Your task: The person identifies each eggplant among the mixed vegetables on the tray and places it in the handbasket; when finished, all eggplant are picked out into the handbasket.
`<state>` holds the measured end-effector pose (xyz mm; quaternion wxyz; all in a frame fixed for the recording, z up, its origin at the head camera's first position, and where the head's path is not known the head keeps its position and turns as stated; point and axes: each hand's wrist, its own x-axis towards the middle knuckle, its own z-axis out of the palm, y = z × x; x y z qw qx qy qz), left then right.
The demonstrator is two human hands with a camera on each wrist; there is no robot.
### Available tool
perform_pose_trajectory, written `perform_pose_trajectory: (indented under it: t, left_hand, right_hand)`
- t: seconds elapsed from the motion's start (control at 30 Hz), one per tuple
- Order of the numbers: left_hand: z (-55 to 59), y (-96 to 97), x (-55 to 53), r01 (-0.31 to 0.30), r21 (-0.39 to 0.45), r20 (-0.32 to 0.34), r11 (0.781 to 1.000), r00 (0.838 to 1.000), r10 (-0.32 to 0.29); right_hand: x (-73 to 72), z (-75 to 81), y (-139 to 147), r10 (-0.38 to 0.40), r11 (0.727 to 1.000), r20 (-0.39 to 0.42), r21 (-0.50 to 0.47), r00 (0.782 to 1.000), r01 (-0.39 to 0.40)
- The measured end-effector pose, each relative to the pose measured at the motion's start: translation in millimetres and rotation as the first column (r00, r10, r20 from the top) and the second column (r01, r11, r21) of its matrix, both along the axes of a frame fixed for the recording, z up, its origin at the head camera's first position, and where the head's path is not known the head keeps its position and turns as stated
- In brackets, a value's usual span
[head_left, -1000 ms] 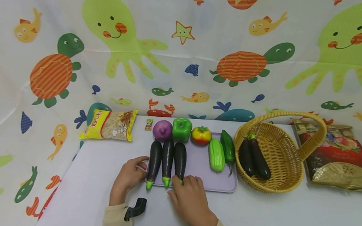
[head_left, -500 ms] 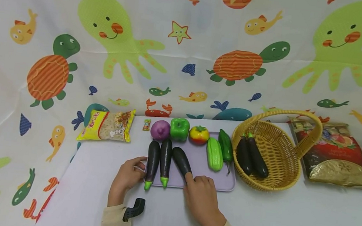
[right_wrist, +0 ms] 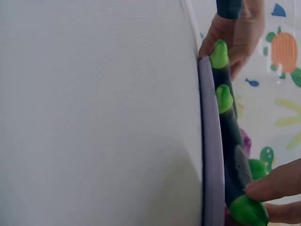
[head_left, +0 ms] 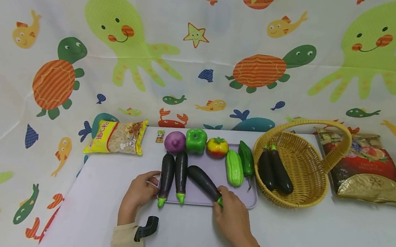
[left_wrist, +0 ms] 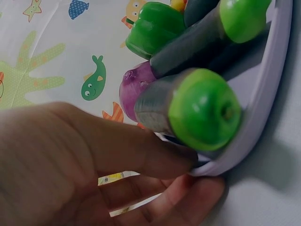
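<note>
Currently right hand [head_left: 232, 221] fingers pinch the green stem end of the tilted eggplant [head_left: 204, 182] on the lavender tray [head_left: 244, 202], frame centre. Left hand [head_left: 137, 194] fingers curl round the tray's left corner.

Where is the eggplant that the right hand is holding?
In the head view, the slanted eggplant lies on the purple tray, right of two upright eggplants. The right hand grips its green stem end near the tray's front edge.

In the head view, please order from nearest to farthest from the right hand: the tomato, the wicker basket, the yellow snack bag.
From the right hand:
1. Tomato, on the tray, straight behind the hand.
2. Wicker basket, to the right.
3. Yellow snack bag, far left corner of the table.
</note>
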<state>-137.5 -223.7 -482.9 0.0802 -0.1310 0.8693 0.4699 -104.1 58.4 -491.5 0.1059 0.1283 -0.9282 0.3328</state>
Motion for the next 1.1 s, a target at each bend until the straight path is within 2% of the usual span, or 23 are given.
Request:
perform_pose_trajectory:
  t: [0.17, 0.37, 0.83, 0.93, 1.1]
  left_hand:
    - [0.3, -0.4, 0.2, 0.0, -0.005, 0.001, 1.0, 1.0, 0.0]
    - [0.3, -0.1, -0.5, 0.0, -0.009, -0.004, 1.0, 1.0, -0.001]
    - [0.7, 0.4, -0.3, -0.005, 0.0, -0.001, 1.0, 1.0, 0.005]
    - [-0.2, -0.1, -0.4, -0.007, -0.006, 0.003, 1.0, 1.0, 0.007]
    - [0.1, -0.1, -0.3, -0.006, -0.009, 0.006, 1.0, 1.0, 0.006]
  right_hand:
    - [1.4, -4.3, 6, -0.012, 0.996, -0.028, -0.088, 1.0, 0.009]
    - [-0.4, -8.1, 17, -0.039, 0.979, -0.066, -0.202, 0.997, 0.025]
    - [-2.2, -14.1, 27, -0.06, 0.947, -0.077, -0.32, 0.995, 0.032]
    - [-0.7, -14.1, 29, -0.066, 0.919, -0.032, -0.391, 0.997, 0.048]
    - [1.4, -12.0, 31, -0.038, 0.839, 0.077, -0.539, 0.996, 0.073]
